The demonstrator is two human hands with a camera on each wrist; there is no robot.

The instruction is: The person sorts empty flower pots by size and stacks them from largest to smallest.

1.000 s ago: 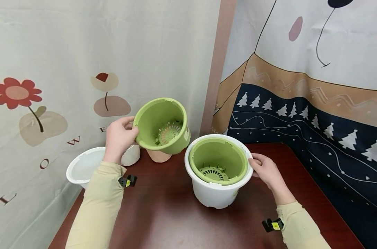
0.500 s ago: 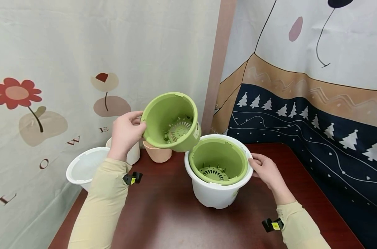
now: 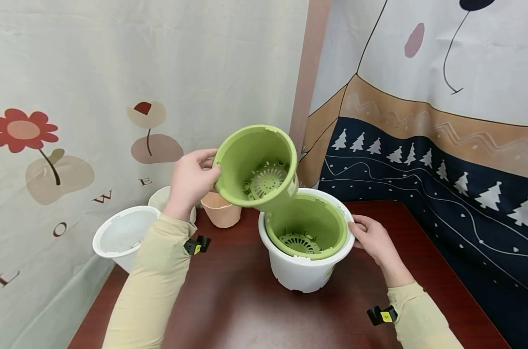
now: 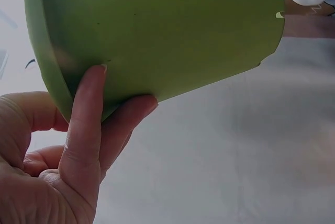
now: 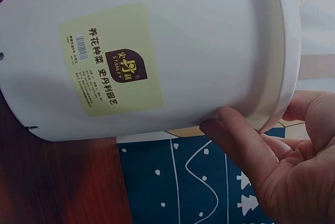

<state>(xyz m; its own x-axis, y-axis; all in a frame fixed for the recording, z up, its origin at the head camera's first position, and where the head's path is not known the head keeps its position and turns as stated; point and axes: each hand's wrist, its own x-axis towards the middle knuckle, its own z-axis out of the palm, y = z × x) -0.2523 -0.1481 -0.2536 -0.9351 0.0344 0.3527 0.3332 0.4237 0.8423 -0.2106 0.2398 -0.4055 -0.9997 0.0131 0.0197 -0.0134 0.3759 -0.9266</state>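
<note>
One green pot (image 3: 256,165), tilted, is pinched at the rim by the fingers (image 4: 86,124) of the left hand (image 3: 192,182), its body to their right and above the desk (image 3: 246,300). The right hand (image 3: 376,241) grips the rim of a white pot (image 3: 299,275), which stands on the desk with a second green pot (image 3: 318,220) nested inside.

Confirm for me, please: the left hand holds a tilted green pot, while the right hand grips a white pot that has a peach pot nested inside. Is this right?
Not quite: the inner pot is green, not peach; the head view shows it. The rest is right: the left hand holds the tilted green pot, and the right hand grips the white pot.
</note>
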